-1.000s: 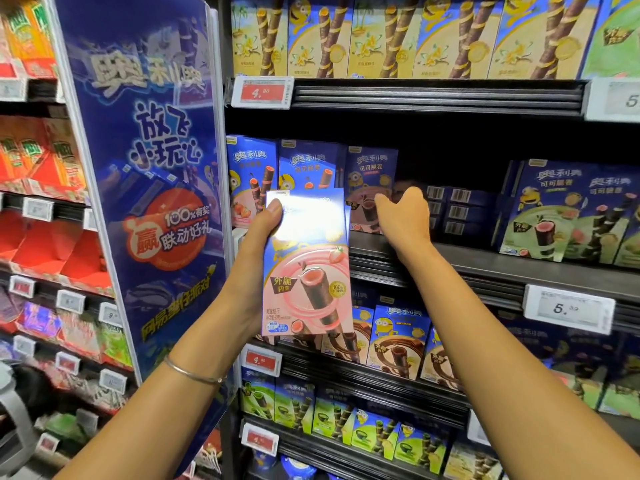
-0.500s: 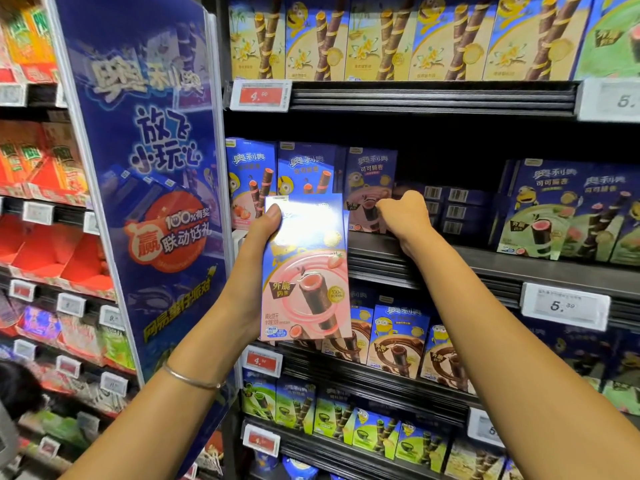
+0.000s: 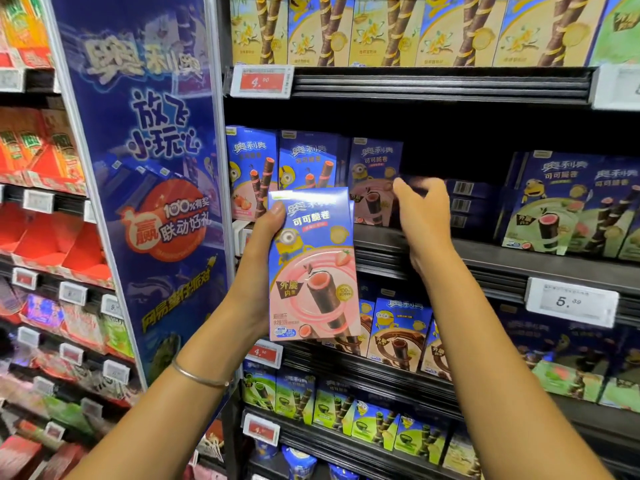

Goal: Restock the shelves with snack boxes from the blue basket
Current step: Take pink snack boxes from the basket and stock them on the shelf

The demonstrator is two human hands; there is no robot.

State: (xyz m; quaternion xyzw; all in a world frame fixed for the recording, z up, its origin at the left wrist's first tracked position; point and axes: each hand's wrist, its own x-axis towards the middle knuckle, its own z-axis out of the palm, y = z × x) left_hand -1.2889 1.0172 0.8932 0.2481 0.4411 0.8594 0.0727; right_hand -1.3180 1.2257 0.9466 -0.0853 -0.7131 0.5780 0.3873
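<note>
Snack box sat upright in left hand, before the middle shelf. Right hand hung beside it, rightward, before flat-stacked boxes.

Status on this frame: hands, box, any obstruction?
Left hand gripping strawberry snack box, upright before shelf. Right hand open by shelved pink box. Flat-stacked boxes lie beside it.

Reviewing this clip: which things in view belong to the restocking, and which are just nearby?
Job: pink snack box, gripped by the left hand; right hand beside the shelved pink box; middle shelf.
Nearby: blue banner; yellow boxes above; green boxes; price tag.
</note>
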